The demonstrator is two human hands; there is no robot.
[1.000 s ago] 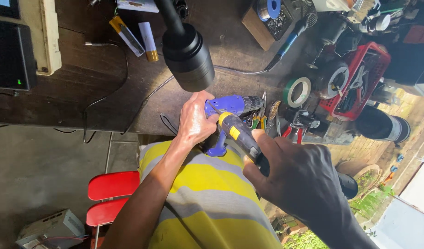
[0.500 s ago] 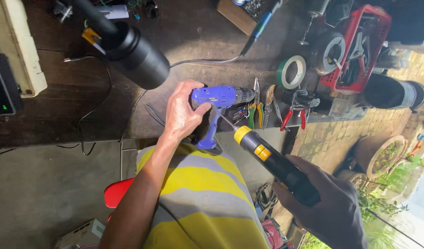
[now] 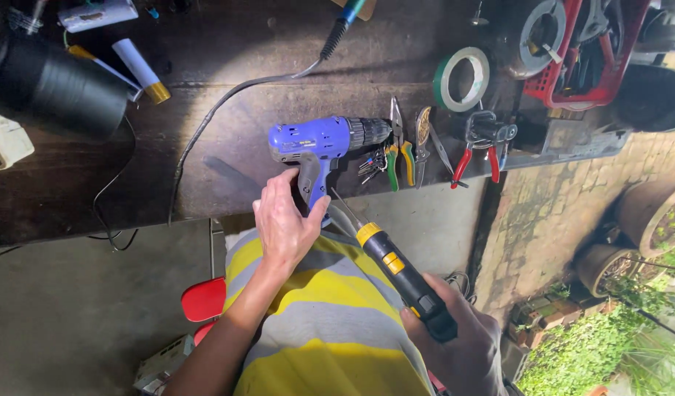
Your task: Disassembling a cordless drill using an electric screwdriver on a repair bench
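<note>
A cardboard box [image 3: 163, 364] sits on the floor bottom left, perhaps labelled; view poor.

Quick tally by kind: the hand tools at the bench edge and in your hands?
Drill: 1, left hand on its grip
Screwdriver: 1, in right hand
Pliers: 2, green-handled and red-handled
Tape rolls: 1
Total: 5

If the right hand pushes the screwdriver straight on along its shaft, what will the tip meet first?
Probably the grip of the blue drill, held by the left hand; the right hand's screwdriver points there, though depth is unclear.
</note>
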